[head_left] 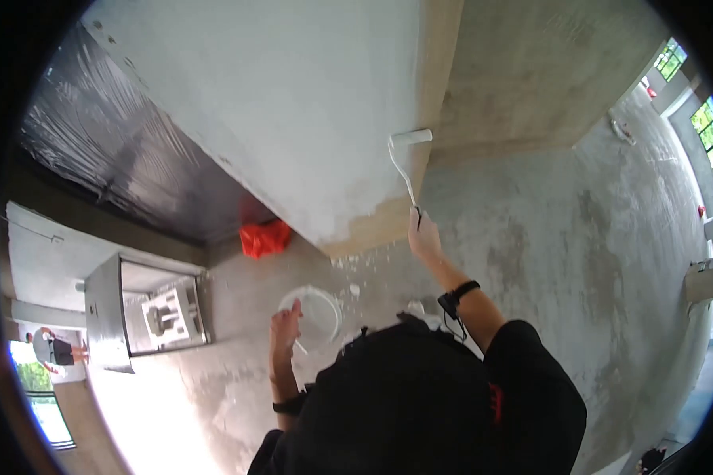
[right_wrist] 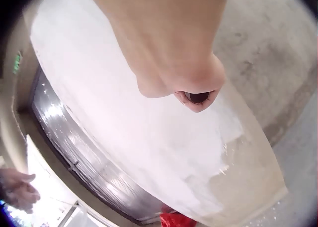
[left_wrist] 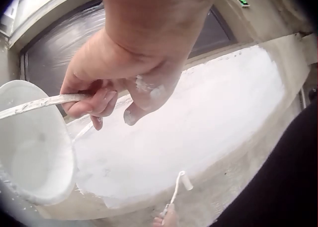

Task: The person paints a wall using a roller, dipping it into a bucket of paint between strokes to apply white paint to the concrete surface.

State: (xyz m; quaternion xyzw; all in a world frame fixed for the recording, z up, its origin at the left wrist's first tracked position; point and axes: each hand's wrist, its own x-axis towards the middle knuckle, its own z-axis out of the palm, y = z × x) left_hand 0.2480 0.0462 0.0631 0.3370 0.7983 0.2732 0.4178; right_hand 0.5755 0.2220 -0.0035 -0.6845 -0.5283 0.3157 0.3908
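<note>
My right hand (head_left: 425, 236) grips the paint roller's handle. The white roller (head_left: 412, 137) lies against the white-coated wall (head_left: 333, 95), beside its bare beige edge strip. In the right wrist view, the handle's dark end (right_wrist: 198, 97) shows within the curled fingers of the right hand (right_wrist: 174, 78). My left hand (head_left: 287, 323) is at the white bucket (head_left: 338, 317). In the left wrist view, the left hand (left_wrist: 129, 78) has its fingers curled round the bucket's white handle (left_wrist: 44, 104), while its thumb, smeared with white, stands away. The bucket (left_wrist: 37, 160) hangs tilted in that view.
A red bag (head_left: 264, 238) lies on the floor near the wall's lower corner. Plastic sheeting (head_left: 127, 134) covers an opening at the left. White spots dot the concrete floor (head_left: 523, 245). Another person (head_left: 59, 351) stands far off at the left, past a framed opening.
</note>
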